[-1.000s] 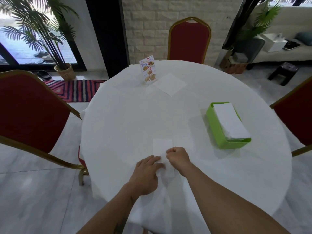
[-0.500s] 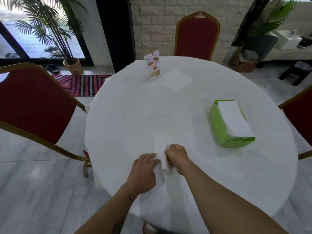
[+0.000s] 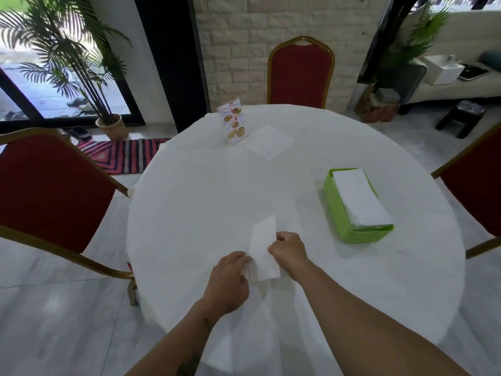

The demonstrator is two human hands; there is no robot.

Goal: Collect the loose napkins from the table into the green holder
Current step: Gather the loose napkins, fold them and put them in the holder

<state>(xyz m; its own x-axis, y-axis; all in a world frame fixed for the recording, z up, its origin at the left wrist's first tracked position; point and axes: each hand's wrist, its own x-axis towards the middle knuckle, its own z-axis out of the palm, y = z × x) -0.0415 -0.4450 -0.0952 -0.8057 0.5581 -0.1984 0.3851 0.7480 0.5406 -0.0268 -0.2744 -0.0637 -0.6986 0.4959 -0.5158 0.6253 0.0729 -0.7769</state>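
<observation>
Both hands pinch a folded white paper napkin [image 3: 263, 248]: left hand [image 3: 229, 280] at its near edge, right hand [image 3: 288, 252] opposite, probably squaring it; the green plastic holder [image 3: 340, 215] waits right of the grip; another flat white napkin [image 3: 268, 142] lies well beyond.

Daylight pours in through the tall dark-framed glass window [image 3: 54, 85] at the far left, and the round white-clothed table [image 3: 206, 202] comes up so bright that its folds nearly wash out. A soft shadow lies left of the bright green plastic napkin holder [image 3: 337, 213], and another just beside the folded white paper napkin [image 3: 262, 251]. The pale glossy marble floor [image 3: 54, 308] carries faint sheen. Lines bow at the frame edges, and the forearms at the bottom look stretched and slightly soft.
</observation>
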